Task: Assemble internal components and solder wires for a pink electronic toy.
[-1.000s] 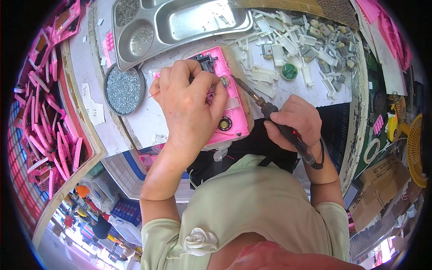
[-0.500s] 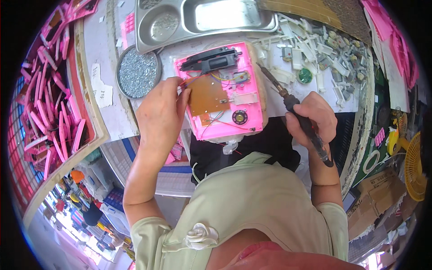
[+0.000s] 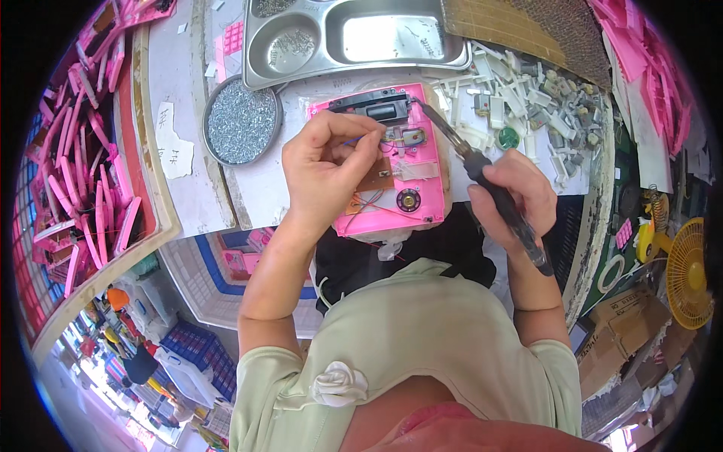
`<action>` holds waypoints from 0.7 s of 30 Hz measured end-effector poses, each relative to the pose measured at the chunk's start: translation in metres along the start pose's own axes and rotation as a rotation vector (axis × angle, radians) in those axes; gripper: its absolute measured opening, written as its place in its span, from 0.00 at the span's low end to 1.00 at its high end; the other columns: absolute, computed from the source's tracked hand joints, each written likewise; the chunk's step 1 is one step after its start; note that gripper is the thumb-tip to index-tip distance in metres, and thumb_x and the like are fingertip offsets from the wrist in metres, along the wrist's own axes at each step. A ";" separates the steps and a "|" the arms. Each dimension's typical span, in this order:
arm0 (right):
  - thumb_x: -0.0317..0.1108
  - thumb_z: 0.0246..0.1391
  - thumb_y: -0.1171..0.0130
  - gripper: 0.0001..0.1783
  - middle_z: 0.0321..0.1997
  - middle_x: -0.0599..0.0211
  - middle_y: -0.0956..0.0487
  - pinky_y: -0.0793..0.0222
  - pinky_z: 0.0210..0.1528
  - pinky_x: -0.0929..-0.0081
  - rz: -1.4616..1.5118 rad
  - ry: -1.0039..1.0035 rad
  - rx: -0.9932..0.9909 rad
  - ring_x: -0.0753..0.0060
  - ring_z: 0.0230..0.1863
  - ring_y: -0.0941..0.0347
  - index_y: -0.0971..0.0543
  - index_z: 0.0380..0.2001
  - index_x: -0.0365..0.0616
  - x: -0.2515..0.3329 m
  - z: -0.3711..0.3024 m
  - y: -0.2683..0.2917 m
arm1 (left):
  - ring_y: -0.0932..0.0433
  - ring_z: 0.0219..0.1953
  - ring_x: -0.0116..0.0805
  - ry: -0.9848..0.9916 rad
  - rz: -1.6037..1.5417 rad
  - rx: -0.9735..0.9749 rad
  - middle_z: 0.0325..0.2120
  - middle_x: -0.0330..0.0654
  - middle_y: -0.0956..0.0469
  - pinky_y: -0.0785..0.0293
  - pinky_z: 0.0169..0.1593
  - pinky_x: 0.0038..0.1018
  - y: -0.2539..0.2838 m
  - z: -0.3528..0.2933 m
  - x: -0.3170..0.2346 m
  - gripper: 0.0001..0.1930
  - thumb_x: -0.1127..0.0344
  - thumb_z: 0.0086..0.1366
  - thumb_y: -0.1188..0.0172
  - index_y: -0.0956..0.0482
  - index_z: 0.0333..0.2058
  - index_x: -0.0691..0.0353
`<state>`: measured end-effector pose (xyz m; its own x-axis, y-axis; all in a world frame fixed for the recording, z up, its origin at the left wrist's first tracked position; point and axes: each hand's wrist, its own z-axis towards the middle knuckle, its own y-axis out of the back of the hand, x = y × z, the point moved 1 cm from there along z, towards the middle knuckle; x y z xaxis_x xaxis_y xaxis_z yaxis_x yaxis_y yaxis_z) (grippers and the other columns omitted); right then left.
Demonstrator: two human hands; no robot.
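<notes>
A pink plastic case (image 3: 418, 181) lies open in front of me, holding a black part (image 3: 380, 109), a brown circuit board (image 3: 376, 179), a small motor (image 3: 413, 137), a round speaker (image 3: 408, 200) and thin wires. My left hand (image 3: 324, 162) is over the case's left side, thumb and forefinger pinched on a thin wire near the motor; the hand covers much of the board. In my right hand (image 3: 527, 188) is a soldering iron (image 3: 482, 162), gripped by its black handle. Its tip is over the case's upper right corner, near the end of the black part; contact cannot be made out.
Beyond the case stands a metal compartment tray (image 3: 301, 75); a round dish of small metal pieces (image 3: 242, 120) sits left. White plastic parts and small motors (image 3: 527, 105) are heaped right, around a green round container (image 3: 508, 138). Pink parts (image 3: 83, 181) fill a basket at far left.
My left hand has moved right from the board's left edge, across the board toward the motor. The soldering iron's tip has shifted left, over the case's upper right corner.
</notes>
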<state>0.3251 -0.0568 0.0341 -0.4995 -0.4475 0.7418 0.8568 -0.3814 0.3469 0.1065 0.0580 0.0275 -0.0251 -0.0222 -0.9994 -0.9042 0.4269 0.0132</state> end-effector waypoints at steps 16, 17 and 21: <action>0.17 0.49 0.31 0.30 0.45 0.62 0.18 0.21 0.41 0.76 0.245 -0.254 -0.059 0.72 0.38 0.17 0.23 0.57 0.46 0.001 0.041 -0.070 | 0.18 0.24 0.35 -0.322 0.599 -0.053 0.26 0.42 0.18 0.23 0.29 0.29 -0.004 0.008 -0.014 0.03 0.73 0.60 0.30 0.16 0.32 0.62; 0.17 0.50 0.31 0.31 0.44 0.63 0.18 0.21 0.41 0.78 0.205 -0.224 -0.039 0.74 0.39 0.18 0.24 0.58 0.44 0.001 0.042 -0.069 | 0.18 0.24 0.35 -0.339 0.605 -0.054 0.25 0.42 0.18 0.23 0.29 0.29 -0.003 0.009 -0.013 0.03 0.73 0.60 0.30 0.16 0.31 0.62; 0.17 0.53 0.31 0.31 0.42 0.64 0.17 0.21 0.41 0.81 0.109 -0.158 -0.008 0.79 0.40 0.18 0.28 0.61 0.42 -0.003 0.045 -0.070 | 0.18 0.24 0.36 -0.367 0.620 -0.034 0.25 0.41 0.18 0.23 0.29 0.29 0.000 0.010 -0.011 0.04 0.73 0.59 0.29 0.16 0.31 0.62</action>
<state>0.2726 0.0078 0.0339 -0.3768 -0.3543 0.8559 0.9036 -0.3441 0.2554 0.1106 0.0674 0.0386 -0.3982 0.5230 -0.7536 -0.7830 0.2342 0.5763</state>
